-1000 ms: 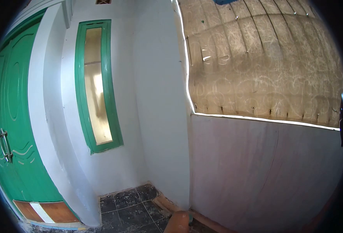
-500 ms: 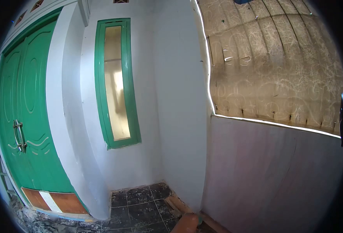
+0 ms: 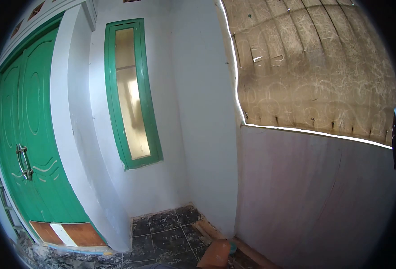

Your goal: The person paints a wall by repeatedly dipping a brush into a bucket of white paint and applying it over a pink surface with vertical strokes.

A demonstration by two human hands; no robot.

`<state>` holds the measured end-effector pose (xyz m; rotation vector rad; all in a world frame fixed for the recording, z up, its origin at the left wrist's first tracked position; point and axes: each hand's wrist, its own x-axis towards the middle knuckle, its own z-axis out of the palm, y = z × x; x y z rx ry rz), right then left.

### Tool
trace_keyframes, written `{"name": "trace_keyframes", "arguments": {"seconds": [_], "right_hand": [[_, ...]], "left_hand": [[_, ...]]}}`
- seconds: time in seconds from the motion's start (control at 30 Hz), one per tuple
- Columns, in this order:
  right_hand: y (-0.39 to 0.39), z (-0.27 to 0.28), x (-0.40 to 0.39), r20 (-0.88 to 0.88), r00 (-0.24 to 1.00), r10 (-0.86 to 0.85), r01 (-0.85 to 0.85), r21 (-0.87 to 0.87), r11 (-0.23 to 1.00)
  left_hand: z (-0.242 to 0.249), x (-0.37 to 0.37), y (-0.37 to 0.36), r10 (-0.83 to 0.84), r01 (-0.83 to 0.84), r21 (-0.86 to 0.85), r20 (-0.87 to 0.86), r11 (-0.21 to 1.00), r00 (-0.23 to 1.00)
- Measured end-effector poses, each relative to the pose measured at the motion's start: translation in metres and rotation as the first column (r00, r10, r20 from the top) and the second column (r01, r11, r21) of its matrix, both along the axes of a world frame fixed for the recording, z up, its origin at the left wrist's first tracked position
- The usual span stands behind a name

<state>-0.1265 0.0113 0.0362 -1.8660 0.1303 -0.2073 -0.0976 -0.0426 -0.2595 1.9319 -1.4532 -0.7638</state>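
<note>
Neither my left hand nor my right hand shows in the head view; no fingers appear anywhere. At the bottom edge rises a rounded, bare-skinned part of a limb, smooth like a bent knee. Right beside its top is a small teal-green object, mostly hidden behind it. Grey-blue cloth just shows at the lower edge.
Dark, white-spattered floor tiles run to the corner, where wooden strips lie along the wall. Green double doors with metal handles stand left. A narrow green-framed window and a tan sheet over an opening are ahead.
The view has tilted slightly, so the walls and window sit a little differently. The rounded limb part shows a bit more, and grey-blue cloth has appeared at the bottom edge.
</note>
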Motion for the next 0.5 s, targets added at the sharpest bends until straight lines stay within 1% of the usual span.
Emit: {"name": "trace_keyframes", "arguments": {"seconds": [0.13, 0.2, 0.23, 0.27, 0.33, 0.37, 0.4, 0.47, 0.5], "right_hand": [[-0.003, -0.017, -0.007, -0.038, 0.999, -0.027, 0.028, 0.009, 1.000], [-0.005, -0.028, -0.014, -0.068, 0.997, -0.042, 0.043, 0.009, 0.999], [-0.005, -0.033, -0.017, -0.082, 0.995, -0.047, 0.049, 0.014, 0.999], [-0.006, -0.040, -0.022, -0.099, 0.994, -0.053, 0.054, 0.016, 0.998], [-0.008, -0.052, -0.029, -0.135, 0.988, -0.069, 0.072, 0.018, 0.997], [-0.009, -0.059, -0.034, -0.150, 0.986, -0.078, 0.082, 0.021, 0.996], [-0.010, -0.067, -0.039, -0.173, 0.981, -0.090, 0.095, 0.020, 0.995], [-0.010, -0.083, -0.049, -0.218, 0.970, -0.110, 0.117, 0.020, 0.993], [-0.009, -0.091, -0.055, -0.241, 0.963, -0.119, 0.128, 0.022, 0.992]], "left_hand": [[-0.018, 0.000, 0.001, -0.013, 0.012, -0.059, -0.010, 0.998, 1.000], [-0.043, 0.015, -0.009, -0.033, 0.040, -0.222, 0.038, 0.974, 0.999], [-0.067, 0.030, -0.015, -0.034, 0.065, -0.357, 0.093, 0.932, 0.995], [-0.019, 0.016, -0.001, -0.085, 0.075, -0.365, -0.012, 0.928, 0.996], [0.110, -0.025, 0.014, -0.131, 0.109, -0.120, -0.198, 0.987, 0.971], [0.176, -0.045, 0.022, -0.123, 0.130, 0.009, -0.275, 0.991, 0.954], [0.210, -0.065, 0.021, -0.196, 0.205, -0.007, -0.325, 0.979, 0.925], [0.230, -0.109, 0.016, -0.363, 0.312, -0.198, -0.324, 0.929, 0.874], [0.236, -0.124, 0.015, -0.414, 0.342, -0.258, -0.318, 0.903, 0.853]]}}
